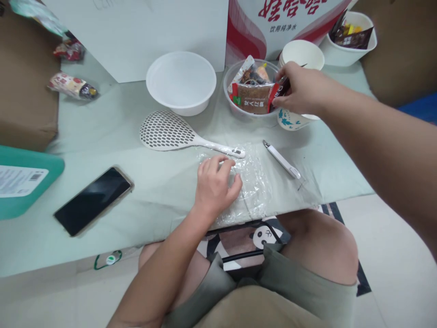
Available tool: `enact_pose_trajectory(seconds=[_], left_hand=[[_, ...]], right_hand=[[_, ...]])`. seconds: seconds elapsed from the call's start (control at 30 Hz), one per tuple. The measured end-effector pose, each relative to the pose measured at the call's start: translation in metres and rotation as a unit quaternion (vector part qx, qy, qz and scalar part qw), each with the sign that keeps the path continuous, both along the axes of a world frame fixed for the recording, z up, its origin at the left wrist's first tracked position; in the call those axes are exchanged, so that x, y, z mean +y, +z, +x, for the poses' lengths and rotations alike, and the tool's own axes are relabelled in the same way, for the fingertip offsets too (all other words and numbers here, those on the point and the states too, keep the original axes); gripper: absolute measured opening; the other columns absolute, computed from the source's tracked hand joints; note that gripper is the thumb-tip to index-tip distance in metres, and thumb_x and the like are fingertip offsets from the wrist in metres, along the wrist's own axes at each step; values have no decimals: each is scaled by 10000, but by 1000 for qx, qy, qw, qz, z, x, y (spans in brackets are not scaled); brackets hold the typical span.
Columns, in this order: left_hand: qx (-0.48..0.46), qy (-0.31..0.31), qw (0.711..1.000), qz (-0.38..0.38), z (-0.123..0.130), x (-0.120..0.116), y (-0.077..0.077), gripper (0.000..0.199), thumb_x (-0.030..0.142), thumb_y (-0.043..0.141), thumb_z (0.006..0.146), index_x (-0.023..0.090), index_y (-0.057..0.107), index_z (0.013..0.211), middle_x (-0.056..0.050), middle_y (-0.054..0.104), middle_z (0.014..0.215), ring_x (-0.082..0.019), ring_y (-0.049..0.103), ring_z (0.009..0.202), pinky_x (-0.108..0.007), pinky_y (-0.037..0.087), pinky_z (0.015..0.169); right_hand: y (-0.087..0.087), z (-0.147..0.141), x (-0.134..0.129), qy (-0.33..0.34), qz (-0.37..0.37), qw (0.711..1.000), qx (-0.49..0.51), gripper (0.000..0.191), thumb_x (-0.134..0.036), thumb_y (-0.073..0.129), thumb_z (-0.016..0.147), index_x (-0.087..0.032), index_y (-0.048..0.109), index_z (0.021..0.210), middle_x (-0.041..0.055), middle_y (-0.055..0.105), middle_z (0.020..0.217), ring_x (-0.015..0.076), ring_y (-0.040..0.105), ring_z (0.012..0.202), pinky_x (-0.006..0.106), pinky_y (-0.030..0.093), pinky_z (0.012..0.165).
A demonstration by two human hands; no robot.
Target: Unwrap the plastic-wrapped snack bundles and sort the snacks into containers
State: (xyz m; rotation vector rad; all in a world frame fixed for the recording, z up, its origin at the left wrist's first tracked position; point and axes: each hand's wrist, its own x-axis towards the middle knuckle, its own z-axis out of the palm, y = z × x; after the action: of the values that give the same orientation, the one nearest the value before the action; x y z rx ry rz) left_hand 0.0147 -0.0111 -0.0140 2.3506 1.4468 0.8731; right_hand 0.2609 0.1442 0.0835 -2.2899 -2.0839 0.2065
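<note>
My right hand (297, 89) reaches over the right rim of a clear round bowl (235, 102) filled with snack packets. Its fingers are closed on a dark packet (282, 87), beside a brown and red packet (254, 98) lying across the bowl. My left hand (218, 182) rests with fingers apart and curved on a crinkled clear plastic bag (252, 187), holding nothing. Just beyond it lies a white slotted spoon (169, 132), its handle pointing right. A white pen-like cutter (282, 159) sits to the right of the bag.
An empty white bowl (180, 82) stands behind the spoon. Paper cups (302, 54) and a white tub (348, 52) with packets are at the back right. A phone (94, 200), a green container (30, 182) and a wrapped snack (72, 86) lie left. Boxes stand behind.
</note>
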Motion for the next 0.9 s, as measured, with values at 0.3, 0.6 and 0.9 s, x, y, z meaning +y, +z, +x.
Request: enact_pose_trajectory(seconds=[0.3,0.6,0.9], left_hand=[[-18,4,1000,3,0,1,-2,200,228,587,897,156,695,1049,-138,712,1071,-286,681,983,-463,543,919],[-23,-4,1000,-18,1,1,-3,188,227,581,903,169,678,1055,-131,708,1080,-280,675,1006,-462,525,944],[-55,23,998,-31,-4,8,-4,194,232,587,890,171,675,1051,-128,691,1070,-283,667,982,-460,538,914]], right_hand=[[12,11,-3,-99,104,990,14,658,-395,773,863,-159,575,1445,235,743,1262,346,705,1143,490,484,858],[-10,12,11,-48,14,998,-31,512,-503,901,547,-124,630,759,113,806,1004,226,730,955,385,331,674],[23,-28,-84,21,135,988,77,271,-285,740,844,-183,727,1095,58,764,936,189,660,802,390,423,793]])
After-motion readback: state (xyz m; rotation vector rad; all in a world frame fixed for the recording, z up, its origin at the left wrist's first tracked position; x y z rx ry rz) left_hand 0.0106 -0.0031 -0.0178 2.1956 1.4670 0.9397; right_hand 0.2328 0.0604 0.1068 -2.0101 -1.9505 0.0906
